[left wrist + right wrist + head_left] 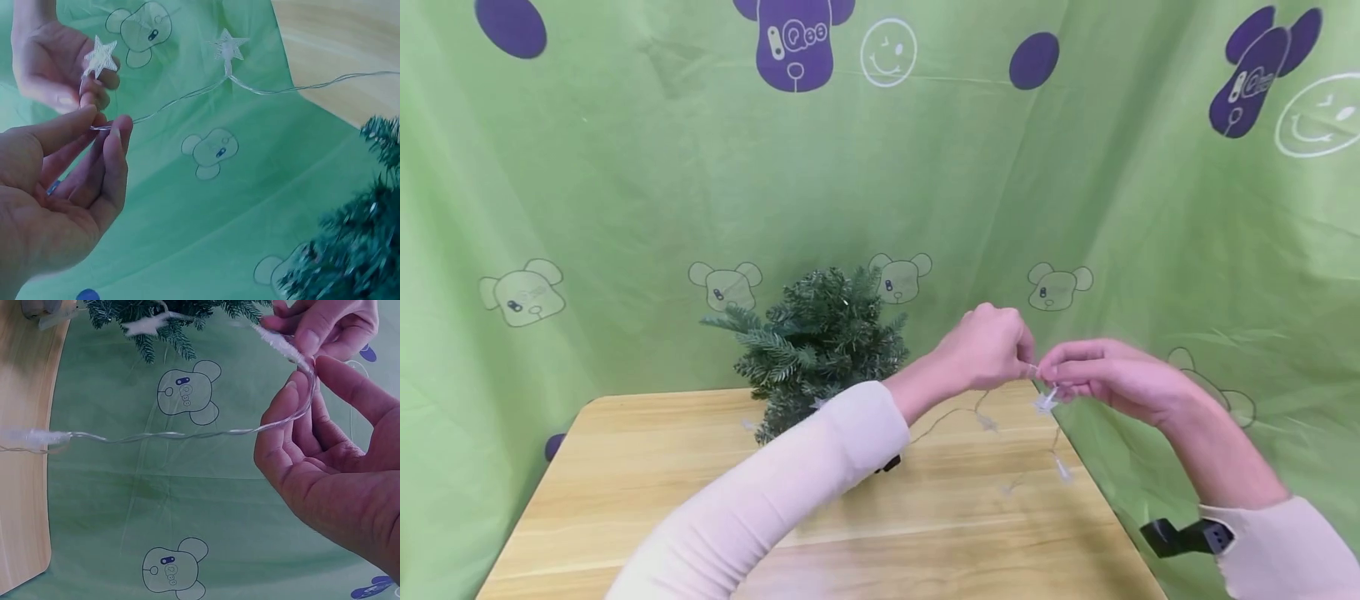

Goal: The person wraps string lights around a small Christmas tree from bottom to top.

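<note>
A string of star lights on a thin clear wire runs between both hands above the table's right side. My left hand (988, 348) pinches the wire (162, 114) between thumb and fingers. Close beside it, my right hand (1123, 382) pinches the same string, with a clear star light (1045, 403) just below its fingertips. In the left wrist view that star (101, 57) stands by the right fingers, and a second star (229, 50) hangs farther along. A green artificial Christmas tree (823, 333) stands left of the hands, partly hidden by the left sleeve.
The wooden table (647, 467) holds the tree. More of the string, with another star (987, 423), trails between the tree and the hands. A star light (1063, 468) dangles below the right hand. Green printed cloth (625, 192) hangs behind and beside the table.
</note>
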The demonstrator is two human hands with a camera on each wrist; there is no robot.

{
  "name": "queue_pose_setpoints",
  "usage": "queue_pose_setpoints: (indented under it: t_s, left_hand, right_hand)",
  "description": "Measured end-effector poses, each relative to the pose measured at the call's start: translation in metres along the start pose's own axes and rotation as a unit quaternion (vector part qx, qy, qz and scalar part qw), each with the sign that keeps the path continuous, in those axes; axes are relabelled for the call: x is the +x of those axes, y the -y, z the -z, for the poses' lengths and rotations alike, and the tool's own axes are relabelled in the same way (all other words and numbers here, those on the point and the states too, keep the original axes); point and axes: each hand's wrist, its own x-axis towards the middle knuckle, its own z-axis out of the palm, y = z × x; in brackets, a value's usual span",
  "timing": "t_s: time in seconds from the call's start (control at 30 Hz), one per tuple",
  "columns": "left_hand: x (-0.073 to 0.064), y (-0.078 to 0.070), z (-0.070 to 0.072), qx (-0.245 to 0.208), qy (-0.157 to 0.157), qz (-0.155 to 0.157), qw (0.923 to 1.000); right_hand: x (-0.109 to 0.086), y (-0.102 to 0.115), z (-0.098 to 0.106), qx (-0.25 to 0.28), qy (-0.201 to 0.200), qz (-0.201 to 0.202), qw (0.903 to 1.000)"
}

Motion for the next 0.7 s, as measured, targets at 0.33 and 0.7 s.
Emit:
queue_pose_setpoints:
  t_s: [0.33, 0.7]
  left_hand:
    - [0.003, 0.005, 0.041, -0.013, 0.021, -0.006, 0.9997]
    - [-0.005, 0.030, 0.077, -0.029, -0.008, 0.013, 0.9995]
  right_hand:
    - [-0.010, 0.000, 0.003, 0.021, -0.009, 0.012, 0.9997]
    - [-0.021, -0.001, 0.008, 0.006, -0.002, -0.006, 1.0000]
